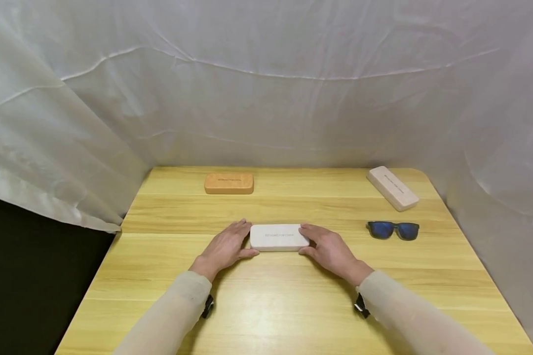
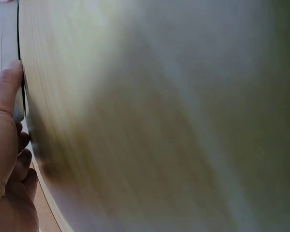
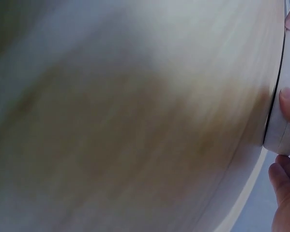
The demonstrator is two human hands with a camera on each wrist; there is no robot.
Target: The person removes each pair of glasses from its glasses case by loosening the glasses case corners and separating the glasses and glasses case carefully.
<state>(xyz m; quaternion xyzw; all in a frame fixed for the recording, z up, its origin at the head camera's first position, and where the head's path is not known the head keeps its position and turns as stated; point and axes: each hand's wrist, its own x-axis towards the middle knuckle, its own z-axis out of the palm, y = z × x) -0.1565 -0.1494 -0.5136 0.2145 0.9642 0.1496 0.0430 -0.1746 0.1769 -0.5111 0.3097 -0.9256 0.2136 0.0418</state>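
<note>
A white glasses case (image 1: 279,237) with small lettering on its lid lies closed on the table, its long side facing me. My left hand (image 1: 227,247) holds its left end, the thumb at the near corner and the fingers by the far one. At the opposite end my right hand (image 1: 331,250) grips the case between the thumb in front and fingers at the far edge. In the left wrist view the thumb of the left hand (image 2: 7,140) touches the case's front side. The right wrist view shows the right thumb against the case (image 3: 276,128) near its end.
An orange glasses case (image 1: 229,184) lies at the back left of the wooden table (image 1: 275,305). Toward the back right is a pale, slanted glasses case (image 1: 393,188), with dark sunglasses (image 1: 393,230) in front of it. White curtains (image 1: 266,108) hang around the table.
</note>
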